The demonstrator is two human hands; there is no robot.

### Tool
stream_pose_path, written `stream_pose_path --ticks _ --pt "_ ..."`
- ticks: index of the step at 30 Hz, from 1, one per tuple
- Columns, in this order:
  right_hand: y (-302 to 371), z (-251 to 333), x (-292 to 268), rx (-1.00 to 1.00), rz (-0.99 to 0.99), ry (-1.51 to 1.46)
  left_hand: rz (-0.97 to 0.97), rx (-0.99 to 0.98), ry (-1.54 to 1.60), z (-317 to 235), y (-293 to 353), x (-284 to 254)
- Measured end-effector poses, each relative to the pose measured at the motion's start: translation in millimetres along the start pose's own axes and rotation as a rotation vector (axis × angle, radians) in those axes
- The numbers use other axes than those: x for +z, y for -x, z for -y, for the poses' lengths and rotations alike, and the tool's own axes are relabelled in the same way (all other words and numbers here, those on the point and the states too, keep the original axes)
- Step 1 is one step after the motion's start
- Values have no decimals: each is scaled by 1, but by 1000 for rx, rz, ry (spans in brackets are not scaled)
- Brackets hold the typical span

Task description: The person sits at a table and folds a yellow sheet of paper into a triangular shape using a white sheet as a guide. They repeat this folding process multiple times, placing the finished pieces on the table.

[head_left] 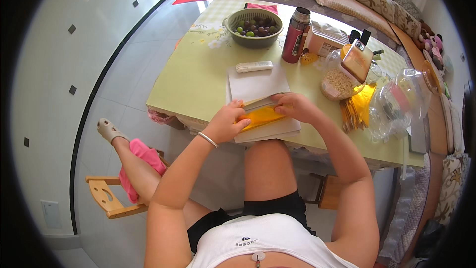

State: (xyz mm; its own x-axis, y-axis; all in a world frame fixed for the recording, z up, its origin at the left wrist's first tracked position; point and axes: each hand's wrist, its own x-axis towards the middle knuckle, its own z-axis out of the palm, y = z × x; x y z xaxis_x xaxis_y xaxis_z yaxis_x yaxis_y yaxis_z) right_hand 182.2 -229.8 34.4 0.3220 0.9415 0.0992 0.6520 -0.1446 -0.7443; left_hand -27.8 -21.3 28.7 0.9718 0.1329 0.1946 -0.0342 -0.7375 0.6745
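A gold foil sheet (264,117) with a dull grey-brown strip along its far edge lies over white paper (270,131) at the table's near edge. My left hand (229,119) pinches its left end, thumb on the near side and fingers at the far side. At the right end, my right hand (296,106) has its fingers closed on the far edge. Beyond them, a slim white object (254,66), whose kind I cannot make out, rests on the far part of the white paper (255,83).
Along the table (186,77) stand a colander of grapes (254,39), a red thermos (296,37), a tissue box (326,39), a jar of oats (337,80) with a phone (356,61) against it, gold sheets (358,106) and a clear plastic container (404,100). A wooden chair (106,196) is lower left.
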Motion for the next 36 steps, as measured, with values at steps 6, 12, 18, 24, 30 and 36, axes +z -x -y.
stream_pose_path --ticks 6,12,18,24,30,36 --pt "-16 13 7 291 -133 -136 -250 -164 -215 -1 7 3" --pt "-19 1 22 194 -325 73 -526 56 -582 -19 2 5" --pt "-16 -3 30 137 -402 56 -242 252 -590 -34 13 49" --pt "-11 -13 29 174 -526 18 -156 131 -644 -37 21 59" --pt "-9 -18 38 75 -613 20 -146 133 -645 -35 21 56" --pt "-7 -17 38 75 -615 15 -133 128 -641 -37 17 54"
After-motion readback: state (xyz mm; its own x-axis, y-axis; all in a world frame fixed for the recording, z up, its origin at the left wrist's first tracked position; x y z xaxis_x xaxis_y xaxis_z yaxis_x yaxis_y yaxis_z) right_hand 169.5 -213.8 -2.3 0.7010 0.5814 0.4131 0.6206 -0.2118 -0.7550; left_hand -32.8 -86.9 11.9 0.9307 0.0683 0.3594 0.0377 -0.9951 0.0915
